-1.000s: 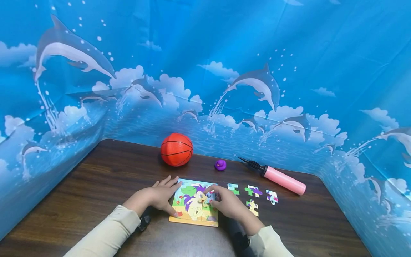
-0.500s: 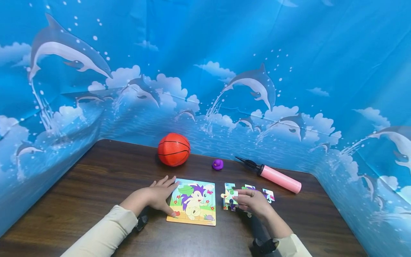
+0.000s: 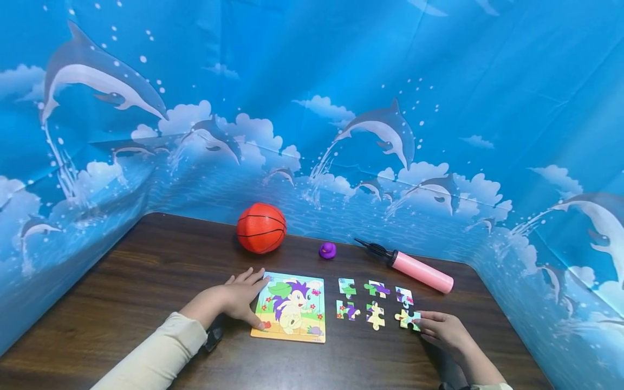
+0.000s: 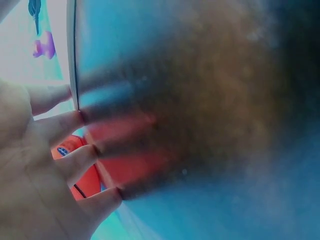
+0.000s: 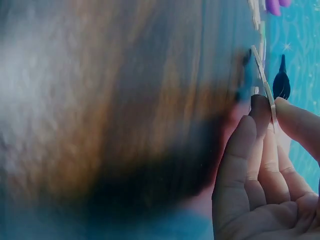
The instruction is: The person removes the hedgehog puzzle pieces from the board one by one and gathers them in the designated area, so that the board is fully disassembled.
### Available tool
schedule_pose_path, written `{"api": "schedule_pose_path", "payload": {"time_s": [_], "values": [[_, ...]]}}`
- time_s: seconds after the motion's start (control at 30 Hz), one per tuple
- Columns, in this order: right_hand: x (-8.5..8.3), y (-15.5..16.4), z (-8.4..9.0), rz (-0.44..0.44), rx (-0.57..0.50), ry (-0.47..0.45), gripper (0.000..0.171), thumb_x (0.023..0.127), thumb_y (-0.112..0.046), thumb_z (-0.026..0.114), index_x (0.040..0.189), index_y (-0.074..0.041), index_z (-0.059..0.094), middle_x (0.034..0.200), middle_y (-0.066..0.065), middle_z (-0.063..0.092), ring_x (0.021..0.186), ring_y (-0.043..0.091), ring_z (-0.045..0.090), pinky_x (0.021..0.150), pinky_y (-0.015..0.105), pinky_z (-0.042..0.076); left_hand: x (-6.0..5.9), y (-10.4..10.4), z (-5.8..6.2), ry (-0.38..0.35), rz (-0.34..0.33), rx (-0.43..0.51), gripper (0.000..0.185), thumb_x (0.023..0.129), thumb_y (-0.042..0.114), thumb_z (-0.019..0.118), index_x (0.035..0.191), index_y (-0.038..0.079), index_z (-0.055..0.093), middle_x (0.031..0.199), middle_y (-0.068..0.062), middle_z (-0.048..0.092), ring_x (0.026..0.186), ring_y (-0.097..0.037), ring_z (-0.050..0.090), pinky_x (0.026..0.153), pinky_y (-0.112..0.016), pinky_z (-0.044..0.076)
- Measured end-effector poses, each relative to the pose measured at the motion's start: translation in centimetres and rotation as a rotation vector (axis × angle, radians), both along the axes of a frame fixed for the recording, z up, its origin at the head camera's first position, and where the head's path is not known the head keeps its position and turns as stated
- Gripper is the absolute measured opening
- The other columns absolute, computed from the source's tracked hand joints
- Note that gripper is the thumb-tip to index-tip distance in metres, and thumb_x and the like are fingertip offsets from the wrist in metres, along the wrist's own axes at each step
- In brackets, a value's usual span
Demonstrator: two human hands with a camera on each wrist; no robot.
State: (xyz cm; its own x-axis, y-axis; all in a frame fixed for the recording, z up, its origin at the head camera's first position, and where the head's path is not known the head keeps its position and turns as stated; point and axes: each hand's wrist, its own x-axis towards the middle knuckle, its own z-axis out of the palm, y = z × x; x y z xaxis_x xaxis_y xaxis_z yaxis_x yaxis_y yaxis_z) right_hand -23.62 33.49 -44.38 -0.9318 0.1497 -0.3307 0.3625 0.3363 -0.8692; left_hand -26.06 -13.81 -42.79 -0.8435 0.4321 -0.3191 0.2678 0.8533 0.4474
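Right hand [image 3: 446, 331] pinches a puzzle piece [image 3: 407, 319] at the loose pieces' four o'clock corner; thin, light and stiff, best taken by its edges. Left hand [image 3: 233, 299], fingers straight, steadies the puzzle board [image 3: 290, 314] on the counter [image 3: 146, 271].

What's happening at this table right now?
A person is taking apart a jigsaw. The left hand rests flat on the puzzle board, steadying it. The right hand pinches a puzzle piece at the end of two rows of loose pieces. A basketball and pink pump lie behind.
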Motion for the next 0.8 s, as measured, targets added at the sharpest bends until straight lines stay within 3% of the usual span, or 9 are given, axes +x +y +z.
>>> {"api": "schedule_pose_path", "payload": {"time_s": [0.13, 0.23, 0.33, 0.4, 0.47, 0.6, 0.7, 0.8], "values": [[-0.2, 0.1, 0.0, 0.034, 0.13, 0.028, 0.033, 0.093, -0.007, 0.066, 0.116, 0.016, 0.063, 0.094, 0.013, 0.073, 0.081, 0.016, 0.068, 0.075, 0.04, 0.06, 0.1, -0.1, -0.1, 0.003, -0.007, -0.001, 0.111, 0.071, 0.051, 0.086, 0.155, 0.005, 0.03, 0.164, -0.017, 0.015, 0.149, -0.042, 0.007, 0.114, -0.068, 0.009], [-0.4, -0.3, 0.7, 0.086, 0.363, 0.057, 0.036, 0.094, -0.019, 0.067, 0.114, 0.011, 0.066, 0.092, 0.012, 0.073, 0.081, 0.018, 0.067, 0.075, 0.043, 0.058, -0.3, -0.2, -0.6, 0.004, -0.004, -0.003, 0.112, 0.07, 0.053, 0.085, 0.155, 0.006, 0.03, 0.164, -0.016, 0.014, 0.15, -0.041, 0.006, 0.114, -0.068, 0.009], [-0.6, -0.9, 1.6, 0.123, 0.608, 0.089, 0.038, 0.095, -0.028, 0.064, 0.113, 0.004, 0.069, 0.098, 0.017, 0.072, 0.088, 0.029, 0.067, 0.077, 0.05, 0.053, -0.5, -0.2, -0.7, 0.0, 0.0, -0.012, 0.112, 0.07, 0.054, 0.085, 0.156, 0.008, 0.03, 0.165, -0.015, 0.014, 0.15, -0.04, 0.006, 0.114, -0.068, 0.009], [-0.8, -1.6, 2.0, 0.144, 0.708, 0.122, 0.038, 0.095, -0.031, 0.063, 0.113, 0.002, 0.069, 0.103, 0.021, 0.07, 0.093, 0.034, 0.066, 0.078, 0.055, 0.05, -0.5, -0.2, -0.6, -0.004, 0.0, -0.017, 0.112, 0.07, 0.054, 0.085, 0.156, 0.008, 0.03, 0.164, -0.015, 0.014, 0.15, -0.041, 0.006, 0.114, -0.068, 0.009], [-1.0, -2.9, 2.2, 0.157, 0.737, 0.165, 0.034, 0.095, -0.029, 0.064, 0.112, 0.0, 0.07, 0.103, 0.02, 0.07, 0.09, 0.034, 0.065, 0.075, 0.053, 0.051, -0.4, -0.2, -0.4, -0.004, -0.001, -0.023, 0.111, 0.071, 0.053, 0.084, 0.155, 0.007, 0.03, 0.164, -0.016, 0.014, 0.149, -0.042, 0.007, 0.114, -0.068, 0.01], [-1.2, -7.6, 2.4, 0.236, 0.688, 0.267, 0.026, 0.093, -0.024, 0.068, 0.11, -0.004, 0.072, 0.1, 0.011, 0.072, 0.089, 0.026, 0.067, 0.075, 0.049, 0.053, -0.3, -0.1, -0.4, 0.008, 0.0, -0.031, 0.11, 0.071, 0.052, 0.085, 0.155, 0.006, 0.031, 0.163, -0.017, 0.017, 0.149, -0.043, 0.009, 0.114, -0.068, 0.011], [-1.3, -12.5, 2.2, 0.387, 0.647, 0.335, 0.024, 0.09, -0.021, 0.073, 0.11, -0.009, 0.073, 0.101, 0.005, 0.072, 0.092, 0.024, 0.068, 0.077, 0.046, 0.055, -0.3, -0.1, -0.4, 0.017, -0.002, -0.033, 0.11, 0.071, 0.052, 0.085, 0.155, 0.005, 0.031, 0.163, -0.017, 0.018, 0.149, -0.042, 0.009, 0.114, -0.067, 0.012], [-1.4, -17.8, 1.9, 0.579, 0.586, 0.37, 0.028, 0.085, -0.017, 0.077, 0.113, -0.012, 0.073, 0.099, 0.003, 0.069, 0.086, 0.02, 0.065, 0.071, 0.039, 0.054, -0.2, -0.1, -0.5, 0.017, -0.005, -0.025, 0.109, 0.071, 0.052, 0.084, 0.155, 0.005, 0.031, 0.163, -0.017, 0.017, 0.149, -0.042, 0.01, 0.114, -0.067, 0.012]]}}
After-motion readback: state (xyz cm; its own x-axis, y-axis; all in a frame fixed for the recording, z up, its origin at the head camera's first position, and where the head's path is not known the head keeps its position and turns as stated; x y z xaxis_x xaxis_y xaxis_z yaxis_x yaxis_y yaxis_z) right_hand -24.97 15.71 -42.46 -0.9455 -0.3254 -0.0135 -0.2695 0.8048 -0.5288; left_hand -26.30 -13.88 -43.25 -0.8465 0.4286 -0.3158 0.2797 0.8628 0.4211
